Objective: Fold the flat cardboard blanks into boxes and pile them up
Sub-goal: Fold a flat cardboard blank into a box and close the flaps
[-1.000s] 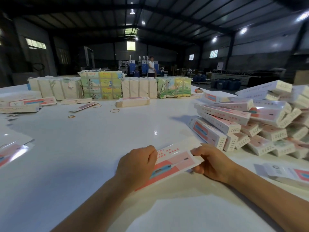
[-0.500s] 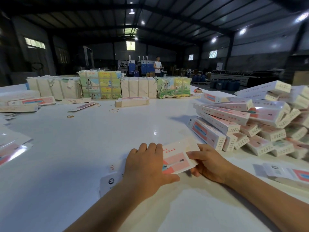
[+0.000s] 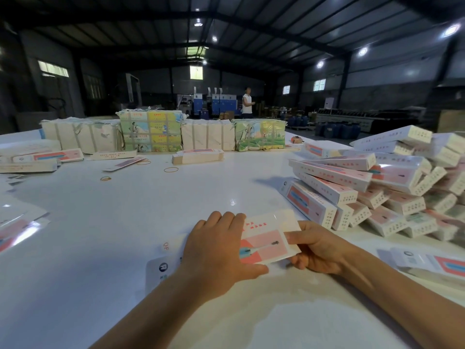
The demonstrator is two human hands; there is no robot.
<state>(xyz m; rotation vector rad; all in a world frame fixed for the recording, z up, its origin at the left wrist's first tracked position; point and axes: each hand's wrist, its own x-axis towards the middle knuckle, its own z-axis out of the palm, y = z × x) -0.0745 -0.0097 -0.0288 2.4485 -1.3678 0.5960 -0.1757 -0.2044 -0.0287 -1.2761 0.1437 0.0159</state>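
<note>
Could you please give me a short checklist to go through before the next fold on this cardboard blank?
1. Blank held down: ok. The left hand presses flat on the cardboard blank, fingers straight.
2. Free end gripped: ok. The right hand pinches the blank's right end, thumb on top.
3. Blank lying flat on the white table: ok as far as can be seen; the middle is hidden under the left hand.
4. Crease lines aligned: cannot tell, too small to see.
5. Room to work: ok. The pile of folded boxes sits apart, to the right.
6. Stray rubber bands: ok, far behind the blank.
</note>
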